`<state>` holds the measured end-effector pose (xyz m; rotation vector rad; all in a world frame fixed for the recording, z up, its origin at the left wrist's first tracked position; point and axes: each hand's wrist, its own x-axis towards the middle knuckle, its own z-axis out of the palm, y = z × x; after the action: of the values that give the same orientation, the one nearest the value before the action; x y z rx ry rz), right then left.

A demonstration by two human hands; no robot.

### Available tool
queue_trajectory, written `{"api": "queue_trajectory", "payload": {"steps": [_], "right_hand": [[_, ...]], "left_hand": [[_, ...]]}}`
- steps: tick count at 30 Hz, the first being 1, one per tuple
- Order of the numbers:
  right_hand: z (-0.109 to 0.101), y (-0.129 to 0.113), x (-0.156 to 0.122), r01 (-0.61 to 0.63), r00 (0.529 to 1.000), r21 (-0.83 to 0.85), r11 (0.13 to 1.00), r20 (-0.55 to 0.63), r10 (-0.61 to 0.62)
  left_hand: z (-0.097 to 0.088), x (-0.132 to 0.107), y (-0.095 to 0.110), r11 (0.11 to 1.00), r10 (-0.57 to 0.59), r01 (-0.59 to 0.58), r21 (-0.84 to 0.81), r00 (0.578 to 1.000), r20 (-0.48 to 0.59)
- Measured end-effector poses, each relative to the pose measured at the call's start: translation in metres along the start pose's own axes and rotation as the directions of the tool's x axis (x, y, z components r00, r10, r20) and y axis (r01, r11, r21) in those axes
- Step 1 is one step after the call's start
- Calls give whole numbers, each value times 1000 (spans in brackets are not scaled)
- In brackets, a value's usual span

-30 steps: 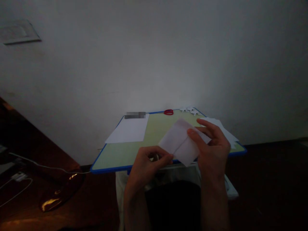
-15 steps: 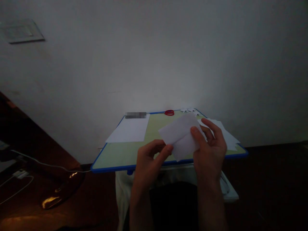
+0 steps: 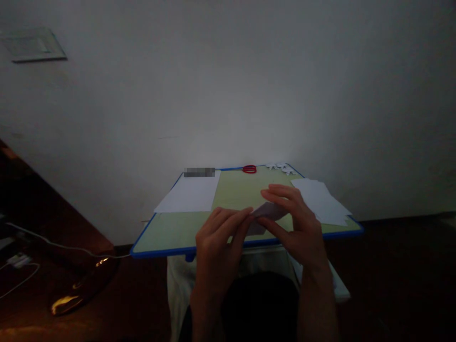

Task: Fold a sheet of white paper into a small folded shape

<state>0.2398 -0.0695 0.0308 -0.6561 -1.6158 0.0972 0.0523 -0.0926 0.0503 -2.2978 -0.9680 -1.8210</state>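
Both my hands hold a small folded white paper [image 3: 268, 211] just above the near edge of a green board with a blue rim [image 3: 167, 249]. My left hand [image 3: 219, 244] pinches the paper's left end with its fingers pressed together. My right hand [image 3: 297, 223] grips the right end from above and below, fingers curved round it. Most of the paper is hidden between the fingers.
A white sheet [image 3: 190, 194] lies on the board's far left. A stack of white sheets [image 3: 322, 202] lies on its right. Red scissors [image 3: 249, 169] and white paper cut-outs [image 3: 281, 166] sit at the far edge by the wall. Cables [image 3: 21, 266] lie on the dark floor at left.
The paper, held up and spread wide a second ago, has come down and is folded smaller between both hands. My hands have moved closer together.
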Motion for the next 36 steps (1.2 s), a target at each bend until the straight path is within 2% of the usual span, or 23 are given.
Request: {"api": "queue_trajectory", "payload": {"steps": [6,10,20,28,36], "right_hand": [[7,6,-8,-154,982,176,972,-85,171],[9,7,-10,-197,965,230,953,-127,230],[8,7,-11,-183,975,262,947,-76,210],[5,3,-7,-211,975,181,961,-27,219],[2,-5,-1,-121,988,278,953,-62,144]], "left_hand": [[-5,3,4,993,-70,70,-98,998,11],[-6,6,8,985,-108,111,-131,994,31],[-7,8,13,989,-101,102,-108,995,9],[-8,8,13,989,-139,137,-61,990,-31],[-7,7,7,996,-50,51,-71,999,9]]}}
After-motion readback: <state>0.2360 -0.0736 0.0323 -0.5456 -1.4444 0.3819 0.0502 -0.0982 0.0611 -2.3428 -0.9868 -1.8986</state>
